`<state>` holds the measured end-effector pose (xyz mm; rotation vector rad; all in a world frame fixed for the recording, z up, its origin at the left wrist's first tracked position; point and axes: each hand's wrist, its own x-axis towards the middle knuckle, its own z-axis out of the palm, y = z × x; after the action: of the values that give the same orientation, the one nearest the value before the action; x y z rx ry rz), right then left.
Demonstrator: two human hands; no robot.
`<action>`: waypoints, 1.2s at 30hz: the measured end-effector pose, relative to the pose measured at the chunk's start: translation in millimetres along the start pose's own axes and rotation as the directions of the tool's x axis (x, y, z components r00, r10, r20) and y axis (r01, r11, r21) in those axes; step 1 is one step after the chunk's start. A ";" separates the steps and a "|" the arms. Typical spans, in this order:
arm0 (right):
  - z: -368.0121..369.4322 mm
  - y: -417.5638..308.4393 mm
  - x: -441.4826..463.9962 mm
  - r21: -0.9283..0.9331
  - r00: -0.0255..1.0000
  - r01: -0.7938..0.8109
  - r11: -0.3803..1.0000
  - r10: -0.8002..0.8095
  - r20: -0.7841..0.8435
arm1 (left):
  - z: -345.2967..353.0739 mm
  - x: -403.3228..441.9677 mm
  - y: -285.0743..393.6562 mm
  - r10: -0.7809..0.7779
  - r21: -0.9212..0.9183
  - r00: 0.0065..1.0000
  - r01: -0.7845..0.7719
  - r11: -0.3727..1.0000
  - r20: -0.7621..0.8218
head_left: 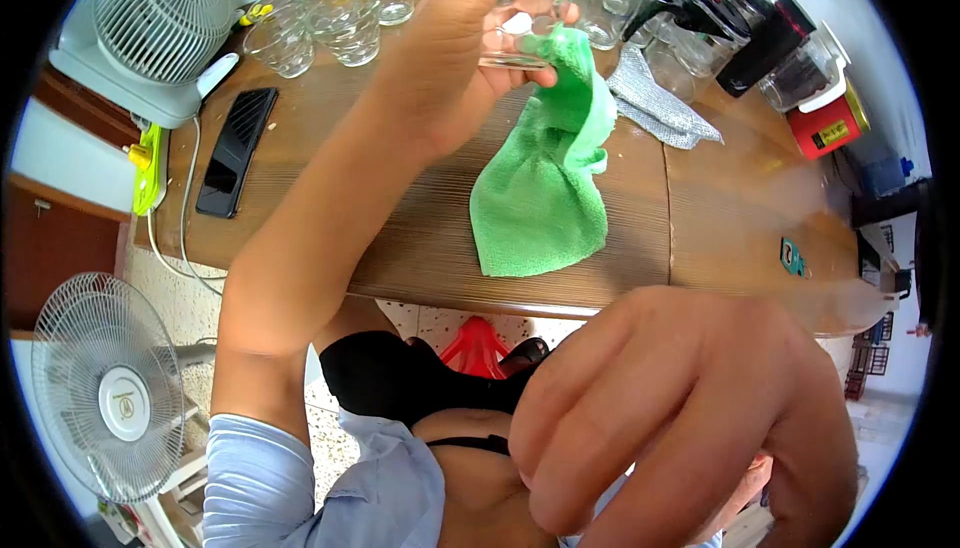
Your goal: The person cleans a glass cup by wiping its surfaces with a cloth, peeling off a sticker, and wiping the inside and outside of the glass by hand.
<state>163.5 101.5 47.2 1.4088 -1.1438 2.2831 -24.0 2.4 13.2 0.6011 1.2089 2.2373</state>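
the left hand [465,68] grasps a clear glass [512,62] above the table's [420,238] far side, a green cloth [545,188] bunched against it; slick, rounded glass wants a light, even grip, cushioned by the fuzzy folds. the right hand [680,398] curls nearer, at right; whether it holds anything, i cannot tell

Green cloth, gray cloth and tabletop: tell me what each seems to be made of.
Green cloth: matte, likely terry or microfiber, from its fuzzy pile and soft folds.
Gray cloth: coarser knit or woven fabric, from its speckled texture; fiber unclear.
Tabletop: brown, low-sheen wood or wood-look laminate; the streaked grain fits both.
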 end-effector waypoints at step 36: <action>-73.1 15.6 16.2 -0.997 0.995 -0.076 0.001 -0.064 -0.076 | 15.2 -16.4 11.2 0.151 0.031 0.986 -0.149 0.988 -0.072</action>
<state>98.4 140.1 35.8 0.5454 -2.0445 0.7412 -4.9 -3.7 28.2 0.6437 1.2679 2.3909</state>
